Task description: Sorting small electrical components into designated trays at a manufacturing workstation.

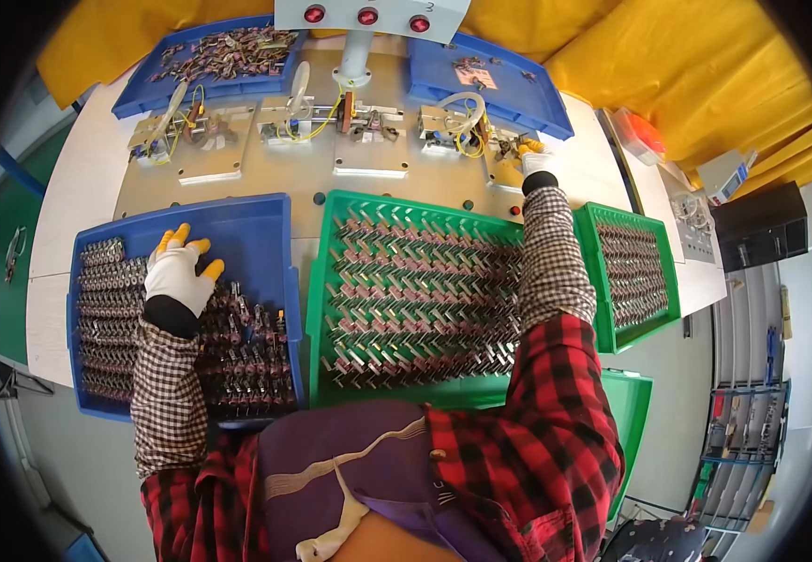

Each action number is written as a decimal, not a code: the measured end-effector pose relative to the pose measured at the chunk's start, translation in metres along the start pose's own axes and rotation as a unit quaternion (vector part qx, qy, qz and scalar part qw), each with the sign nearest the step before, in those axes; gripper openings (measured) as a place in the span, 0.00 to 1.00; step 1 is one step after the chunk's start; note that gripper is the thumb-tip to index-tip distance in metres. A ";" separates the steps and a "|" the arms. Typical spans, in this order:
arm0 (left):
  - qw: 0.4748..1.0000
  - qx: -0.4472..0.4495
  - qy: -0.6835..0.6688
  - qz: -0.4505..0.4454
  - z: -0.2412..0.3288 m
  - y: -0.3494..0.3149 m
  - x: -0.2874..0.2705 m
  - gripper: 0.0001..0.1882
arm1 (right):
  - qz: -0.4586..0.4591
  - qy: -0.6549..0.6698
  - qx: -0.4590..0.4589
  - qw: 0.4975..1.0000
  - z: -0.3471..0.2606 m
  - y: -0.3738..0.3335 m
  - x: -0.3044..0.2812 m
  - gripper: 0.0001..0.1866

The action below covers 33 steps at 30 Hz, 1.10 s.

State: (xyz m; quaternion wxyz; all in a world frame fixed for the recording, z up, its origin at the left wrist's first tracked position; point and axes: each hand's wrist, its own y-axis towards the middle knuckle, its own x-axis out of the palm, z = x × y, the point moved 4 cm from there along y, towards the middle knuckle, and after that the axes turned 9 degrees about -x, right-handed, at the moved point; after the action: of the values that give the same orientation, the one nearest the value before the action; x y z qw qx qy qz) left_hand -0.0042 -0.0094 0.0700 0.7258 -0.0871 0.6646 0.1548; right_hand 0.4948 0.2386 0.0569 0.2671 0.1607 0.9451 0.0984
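My left hand [181, 272], in a white glove with yellow fingertips, is over a blue tray [254, 220] with its fingers spread and nothing seen in them. Beneath and around it stand rows of small metal parts [111, 309]. My right hand [539, 161], gloved alike, reaches to the rightmost metal fixture [504, 169] on the bench. Its fingertips are bent together at the fixture; what they grip is too small to make out. Between my forearms lies a green tray [329, 234] with rows of small pinkish parts with metal pins [424, 290].
Two more fixtures [368, 140] [209, 150] with hoses stand on the metal plate. A post carries a box with red buttons [367, 16]. Behind are a blue tray heaped with parts [228, 56] and another blue tray [518, 94]. A smaller green tray [673, 281] sits at right.
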 end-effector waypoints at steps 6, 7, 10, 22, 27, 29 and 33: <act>0.998 -0.025 -0.024 -0.042 -0.008 0.006 0.010 0.16 | -0.009 -0.206 -0.021 0.978 0.035 0.030 0.009 0.09; 0.998 -0.032 -0.024 -0.042 -0.007 0.007 0.010 0.15 | -0.011 -0.241 -0.023 0.970 0.041 0.036 0.009 0.09; 0.998 -0.048 -0.025 -0.044 -0.005 0.012 0.011 0.14 | -0.012 -0.346 -0.026 0.938 0.061 0.049 -0.004 0.09; 0.997 -0.044 -0.014 -0.061 -0.006 0.013 0.014 0.12 | -0.046 -0.410 -0.059 0.909 0.056 0.035 0.006 0.12; 0.997 -0.052 -0.003 -0.049 -0.002 0.011 0.007 0.11 | -0.055 -0.442 -0.156 0.882 -0.020 -0.015 0.012 0.14; 1.000 -0.002 -0.014 0.002 -0.003 0.006 0.005 0.10 | -0.277 -0.528 -0.209 0.775 -0.051 -0.046 0.034 0.16; 0.970 0.011 -0.243 0.023 -0.005 0.014 0.012 0.09 | -0.384 -0.534 -0.209 0.723 -0.046 -0.083 0.040 0.20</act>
State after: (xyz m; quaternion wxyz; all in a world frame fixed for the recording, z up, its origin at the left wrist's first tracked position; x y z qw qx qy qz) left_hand -0.0124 0.0035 0.0584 0.8629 -0.0230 0.4715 0.1805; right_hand 0.4173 0.1707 0.0537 0.7693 -0.2505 0.5822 0.0806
